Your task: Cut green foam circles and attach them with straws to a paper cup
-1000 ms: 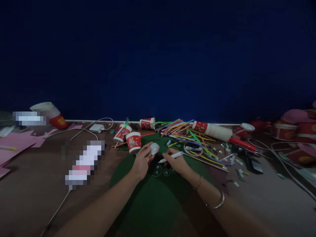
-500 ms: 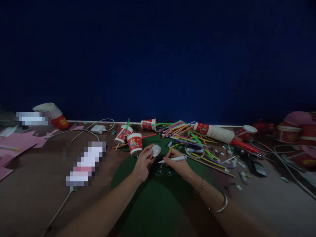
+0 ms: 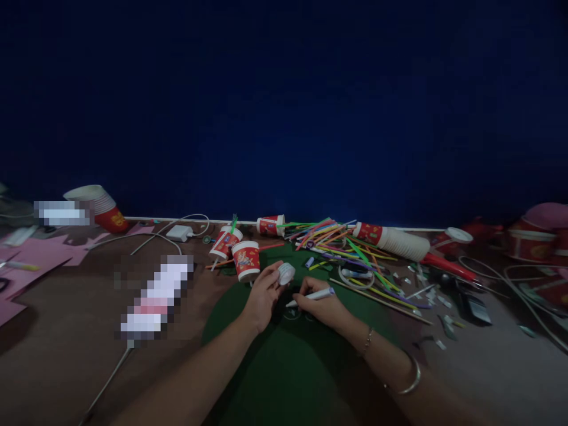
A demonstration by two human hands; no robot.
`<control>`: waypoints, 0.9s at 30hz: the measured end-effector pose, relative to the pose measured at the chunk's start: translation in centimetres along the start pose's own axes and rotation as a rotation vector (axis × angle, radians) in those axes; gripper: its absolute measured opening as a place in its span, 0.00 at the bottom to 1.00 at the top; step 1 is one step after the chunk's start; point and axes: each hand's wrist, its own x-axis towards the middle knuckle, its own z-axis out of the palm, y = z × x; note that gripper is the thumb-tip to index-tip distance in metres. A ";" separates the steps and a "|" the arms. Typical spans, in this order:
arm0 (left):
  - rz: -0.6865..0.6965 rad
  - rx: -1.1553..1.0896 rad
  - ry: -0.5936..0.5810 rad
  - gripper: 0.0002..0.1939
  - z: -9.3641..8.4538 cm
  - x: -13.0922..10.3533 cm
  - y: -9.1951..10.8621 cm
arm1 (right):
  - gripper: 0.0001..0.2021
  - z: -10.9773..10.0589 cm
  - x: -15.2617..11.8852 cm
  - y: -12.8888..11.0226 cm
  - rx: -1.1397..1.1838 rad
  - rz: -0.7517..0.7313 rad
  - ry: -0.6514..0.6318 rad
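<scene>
L hand [image 3: 261,302] is gripping a small round white object [image 3: 287,273] over the rounded dark-green sheet [image 3: 270,373]; R hand [image 3: 316,303], apart from L, is clasping a slim white marker [image 3: 323,293] over it; thin multicol. sticks [image 3: 320,235] are lying along sheet's far R edge.

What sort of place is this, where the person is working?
Probably a craft workspace, perhaps a handicraft table: thin coloured sticks or straws lie in a pile, red paper cups are scattered around, and the right hand holds a white marker.
</scene>
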 end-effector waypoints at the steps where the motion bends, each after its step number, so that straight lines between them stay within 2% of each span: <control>1: 0.000 -0.001 0.000 0.10 0.0 0.0 0.0 | 0.08 0.0 0.0 0.0 -0.002 0.006 -0.001; 11: 0.009 -0.006 0.004 0.10 -0.1 0.1 -0.2 | 0.08 0.0 -0.2 -0.6 -0.020 -0.013 0.019; 27: 0.004 0.008 0.009 0.09 0.0 -0.1 0.1 | 0.07 0.1 0.0 -0.1 -0.065 -0.020 0.064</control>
